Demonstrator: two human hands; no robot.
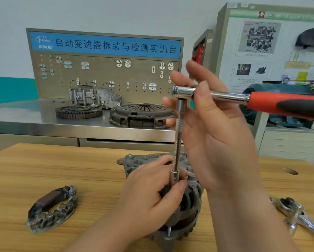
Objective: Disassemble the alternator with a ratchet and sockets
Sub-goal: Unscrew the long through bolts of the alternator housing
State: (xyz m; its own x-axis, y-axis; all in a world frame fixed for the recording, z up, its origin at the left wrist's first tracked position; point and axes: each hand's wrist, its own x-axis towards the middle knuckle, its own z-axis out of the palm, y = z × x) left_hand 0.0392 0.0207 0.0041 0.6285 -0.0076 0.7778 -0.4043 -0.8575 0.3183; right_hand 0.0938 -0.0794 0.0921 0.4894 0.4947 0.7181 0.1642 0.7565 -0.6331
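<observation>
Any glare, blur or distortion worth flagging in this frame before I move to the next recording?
Head view: even indoor light; glare streaks the steel bench and chrome ratchet; wide-angle bending tilts the display stand; the spare ratchet at lower right is smeared; poster text unreadable.

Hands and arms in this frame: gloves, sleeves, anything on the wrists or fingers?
No gloves: the left hand and right hand are both bare. No ring, watch or band shows. No sleeve is in view as far as the frame's bottom edge. The nails that show are short and unpainted.
</observation>
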